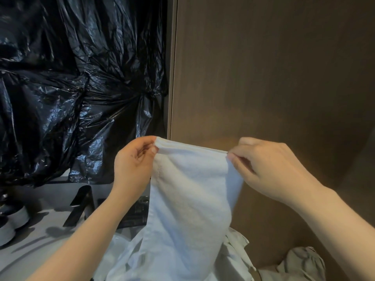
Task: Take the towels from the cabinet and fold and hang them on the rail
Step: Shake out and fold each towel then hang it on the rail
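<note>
A white towel (188, 199) hangs in front of me, folded lengthwise, its top edge stretched level between my hands. My left hand (132, 165) pinches the top left corner, where several layers of the fold show. My right hand (269, 165) pinches the top right corner between thumb and fingers. The towel's lower part drops out of view at the bottom edge. No rail is in view.
A brown wooden panel (274, 67) fills the right half, right behind the towel. Crinkled black plastic sheeting (81, 78) covers the left. Below it a grey counter (40, 236) carries round grey containers (18, 216) and a black stand (81, 203). Pale cloth (300, 262) lies at bottom right.
</note>
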{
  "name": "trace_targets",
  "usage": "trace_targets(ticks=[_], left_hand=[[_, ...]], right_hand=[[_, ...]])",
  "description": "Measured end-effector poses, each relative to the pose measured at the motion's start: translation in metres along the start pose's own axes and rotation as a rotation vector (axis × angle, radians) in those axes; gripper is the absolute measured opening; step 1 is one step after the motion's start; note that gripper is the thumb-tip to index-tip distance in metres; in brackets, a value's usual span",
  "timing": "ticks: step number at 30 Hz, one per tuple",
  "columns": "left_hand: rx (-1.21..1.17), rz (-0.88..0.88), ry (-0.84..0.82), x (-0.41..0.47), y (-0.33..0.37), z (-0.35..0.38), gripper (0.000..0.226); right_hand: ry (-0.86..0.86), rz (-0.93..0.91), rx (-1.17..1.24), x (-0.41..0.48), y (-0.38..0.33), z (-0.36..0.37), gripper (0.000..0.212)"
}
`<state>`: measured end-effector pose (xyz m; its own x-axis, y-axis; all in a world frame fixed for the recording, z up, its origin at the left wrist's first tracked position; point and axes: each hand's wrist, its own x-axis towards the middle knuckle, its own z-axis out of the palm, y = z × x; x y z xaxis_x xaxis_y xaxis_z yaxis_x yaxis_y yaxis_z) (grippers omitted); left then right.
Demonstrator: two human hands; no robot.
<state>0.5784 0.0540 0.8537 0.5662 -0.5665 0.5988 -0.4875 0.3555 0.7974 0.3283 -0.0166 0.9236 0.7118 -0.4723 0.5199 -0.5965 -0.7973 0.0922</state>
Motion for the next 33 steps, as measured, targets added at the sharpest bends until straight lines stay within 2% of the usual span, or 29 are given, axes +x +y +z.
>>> trace_targets(ticks=[5, 7, 9, 12, 18, 21, 27, 30, 33], left_hand=[[-0.066, -0.050, -0.056, -0.004, 0.005, 0.004, 0.026], [-0.079, -0.058, -0.076, -0.004, 0.010, 0.007, 0.022], [-0.083, -0.046, -0.090, -0.004, 0.014, 0.009, 0.022], [-0.085, -0.048, -0.100, -0.005, 0.015, 0.007, 0.023], [-0.076, -0.058, -0.091, -0.005, 0.009, 0.001, 0.023], [-0.086, -0.094, -0.075, -0.004, 0.005, -0.003, 0.024], [-0.078, -0.045, -0.124, -0.007, 0.013, 0.009, 0.025], [-0.074, -0.048, -0.119, -0.006, 0.015, 0.013, 0.023], [-0.075, -0.055, -0.126, -0.005, 0.016, 0.012, 0.023]], right_hand=[[0.022, 0.005, -0.035, 0.006, -0.007, 0.005, 0.059], [0.034, -0.043, -0.003, 0.008, -0.007, 0.008, 0.056], [0.035, -0.088, 0.103, 0.012, -0.006, 0.015, 0.044], [-0.036, -0.098, 0.257, 0.014, -0.001, 0.021, 0.036], [-0.075, 0.031, 0.106, 0.008, 0.008, 0.021, 0.063], [-0.072, 0.074, 0.019, 0.005, 0.017, 0.015, 0.067], [-0.188, -0.111, 0.362, 0.029, -0.005, 0.016, 0.039], [-0.214, -0.217, 0.384, 0.039, -0.015, 0.020, 0.031], [-0.224, -0.175, 0.381, 0.036, -0.009, 0.018, 0.032]])
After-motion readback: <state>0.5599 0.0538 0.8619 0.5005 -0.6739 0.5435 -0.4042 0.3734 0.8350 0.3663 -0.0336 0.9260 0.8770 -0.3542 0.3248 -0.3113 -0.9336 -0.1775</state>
